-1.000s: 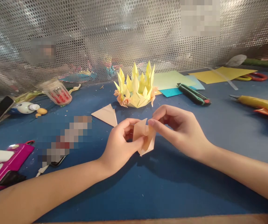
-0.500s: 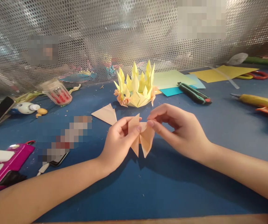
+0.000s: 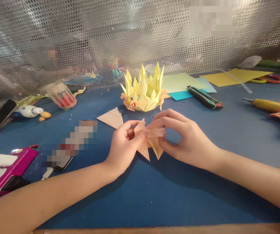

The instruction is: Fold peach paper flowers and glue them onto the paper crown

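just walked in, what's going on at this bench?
A person is folding a small peach paper piece, pinched between the left hand and right hand just above the blue table. Two pointed flaps hang down from it. Behind the hands stands a yellow paper crown, with a folded triangle lying to its left. A cutter and a glue gun lie untouched on the right.

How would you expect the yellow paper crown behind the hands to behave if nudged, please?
The yellow paper crown is probably very light, being thin folded sheets, so it would likely slide on the blue table rather than tip, given its wide base. Its slender upright points look easily crushed.
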### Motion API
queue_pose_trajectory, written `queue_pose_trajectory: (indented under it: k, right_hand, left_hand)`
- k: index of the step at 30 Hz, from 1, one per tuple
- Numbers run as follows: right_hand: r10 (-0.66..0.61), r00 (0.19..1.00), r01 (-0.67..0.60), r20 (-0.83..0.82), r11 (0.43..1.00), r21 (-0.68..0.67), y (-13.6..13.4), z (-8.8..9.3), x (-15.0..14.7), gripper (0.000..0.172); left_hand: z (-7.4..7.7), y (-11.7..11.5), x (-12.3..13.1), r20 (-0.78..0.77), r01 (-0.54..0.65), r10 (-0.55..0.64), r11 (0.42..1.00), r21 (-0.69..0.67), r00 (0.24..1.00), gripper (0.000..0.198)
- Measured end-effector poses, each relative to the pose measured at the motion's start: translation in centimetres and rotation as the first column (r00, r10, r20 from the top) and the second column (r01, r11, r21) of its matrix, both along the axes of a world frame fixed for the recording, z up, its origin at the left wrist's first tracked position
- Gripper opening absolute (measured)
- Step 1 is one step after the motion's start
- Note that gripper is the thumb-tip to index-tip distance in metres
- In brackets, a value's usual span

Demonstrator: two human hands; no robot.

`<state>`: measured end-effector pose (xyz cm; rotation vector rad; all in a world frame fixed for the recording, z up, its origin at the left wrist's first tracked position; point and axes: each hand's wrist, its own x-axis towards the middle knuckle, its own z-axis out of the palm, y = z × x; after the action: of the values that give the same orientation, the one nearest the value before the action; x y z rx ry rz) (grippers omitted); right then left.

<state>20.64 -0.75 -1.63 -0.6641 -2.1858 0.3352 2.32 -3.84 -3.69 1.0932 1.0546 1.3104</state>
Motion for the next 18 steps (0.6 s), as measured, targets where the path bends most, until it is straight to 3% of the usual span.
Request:
queue_pose_trajectory:
  k: [5, 12, 18]
  right_hand:
    - [-0.033, 0.999, 0.033, -0.001, 0.999, -0.034, 0.33, -0.33, -0.11, 0.018]
    - [-0.097, 0.994, 0.106, 0.051, 0.968, -0.226, 0.15, 0.07, -0.03, 0.02]
    - [-0.132, 0.99, 0.142, 0.052, 0.943, -0.302, 0.21, 0.18, -0.27, 0.015]
  left_hand:
    - [-0.25, 0.06, -0.12, -0.043, 0.03, -0.03, 0.999, -0.023, 0.999, 0.026]
    - [-0.53, 0.04, -0.18, -0.135, 0.029, -0.029, 1.0, -0.004, 0.99, 0.041]
    - [-0.13, -0.13, -0.09, -0.206, 0.054, -0.054, 0.999, -0.005, 0.977, 0.054]
